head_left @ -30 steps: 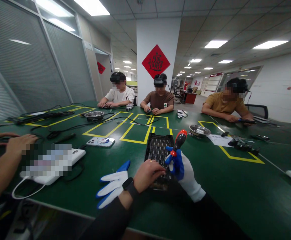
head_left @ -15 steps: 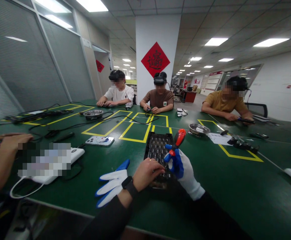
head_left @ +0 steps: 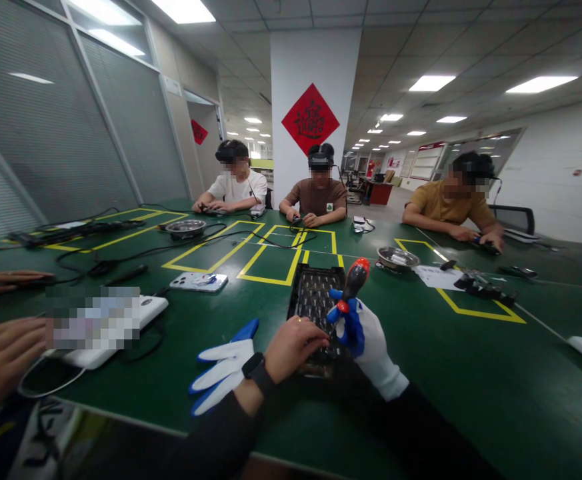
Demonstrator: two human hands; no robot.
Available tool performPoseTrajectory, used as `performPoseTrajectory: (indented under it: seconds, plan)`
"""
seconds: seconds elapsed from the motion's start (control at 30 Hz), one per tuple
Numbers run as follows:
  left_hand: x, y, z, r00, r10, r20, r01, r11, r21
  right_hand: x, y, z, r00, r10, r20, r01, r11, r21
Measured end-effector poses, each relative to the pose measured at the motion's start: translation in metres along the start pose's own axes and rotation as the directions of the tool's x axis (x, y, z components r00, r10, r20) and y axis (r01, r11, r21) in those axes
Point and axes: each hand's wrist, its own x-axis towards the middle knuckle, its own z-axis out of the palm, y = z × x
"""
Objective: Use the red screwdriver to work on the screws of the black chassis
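While gripping a screwdriver (head_left: 349, 294) in the right hand (head_left: 365, 333), holds the left hand (head_left: 293, 347) over a black tray (head_left: 321, 270)

Seen from the head view, wraps gloved right fingers firmly around the red-and-black handle (head_left: 357, 276), tilting it butt-up and pointing the shaft down toward the left fingertips. Bunches those bare fingertips above the near part of the tray; cannot tell whether pinching the shaft or something small. Has the tray, filled with rows of small shiny pieces (head_left: 315, 297), lying straight ahead on the green table (head_left: 445, 373). Wears a black smartwatch (head_left: 258, 373) on the left wrist, beside a loose white-and-blue glove (head_left: 228, 363). Has a phone (head_left: 199, 281) farther off to the left and a metal bowl (head_left: 395, 267) beyond the screwdriver to the right. Shares the table with people in white (head_left: 245, 192), brown (head_left: 315, 200) and ochre (head_left: 451, 207) T-shirts, seated across.
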Motion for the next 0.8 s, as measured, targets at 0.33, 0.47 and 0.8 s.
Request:
performPoseTrajectory:
  seconds: [0.33,0.47,0.8]
  plan:
    - [-0.001,-0.003,0.004,1.000,0.000,0.012,0.000,1.000,0.009,0.002,0.003,0.000,0.998,-0.037,-0.057,0.036,0.999,-0.031]
    - [-0.001,-0.002,0.003,1.000,0.000,0.016,0.000,1.000,0.007,0.000,-0.002,0.002,0.999,-0.041,-0.029,0.039,0.998,-0.049]
    - [0.000,-0.001,0.002,1.000,-0.010,-0.016,0.010,1.000,-0.009,0.001,0.002,-0.001,0.998,-0.049,-0.040,0.048,0.999,-0.024]
